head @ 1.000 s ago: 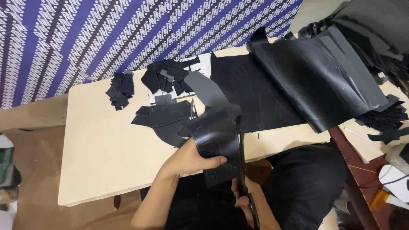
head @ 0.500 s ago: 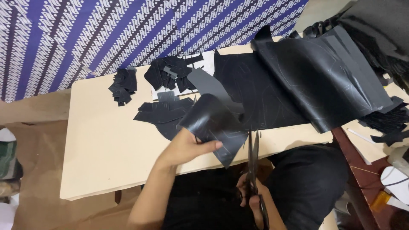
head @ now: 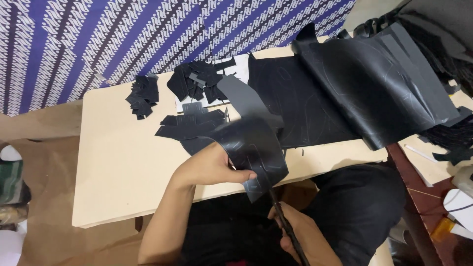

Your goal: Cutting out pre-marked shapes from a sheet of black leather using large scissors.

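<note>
Two hands on the work. Right hand (head: 298, 231), nearest me at the bottom edge, is closed around the scissors (head: 288, 229); the blades point up and away into the lower edge of the black piece (head: 253, 148). Blade opening: cannot tell, the tips are hidden behind the material.

Left hand (head: 212, 165) pinches the piece from its left side, thumb on top, fingers under, firmly closed. The piece hangs just over the near edge of the table (head: 118, 167), curled, faint traced lines showing on it.

Change over the last second: the scissors have come up from low by my lap to meet the piece, and the piece has turned in my left hand, its lower corner now toward the blades. Judgement: cutting along a traced line is under way, not finished.

Farther off: cut shapes (head: 189, 125) lie flat beyond my left hand, small scrap piles (head: 143, 93) behind them, the big folded sheet (head: 374, 88) at far right.
</note>
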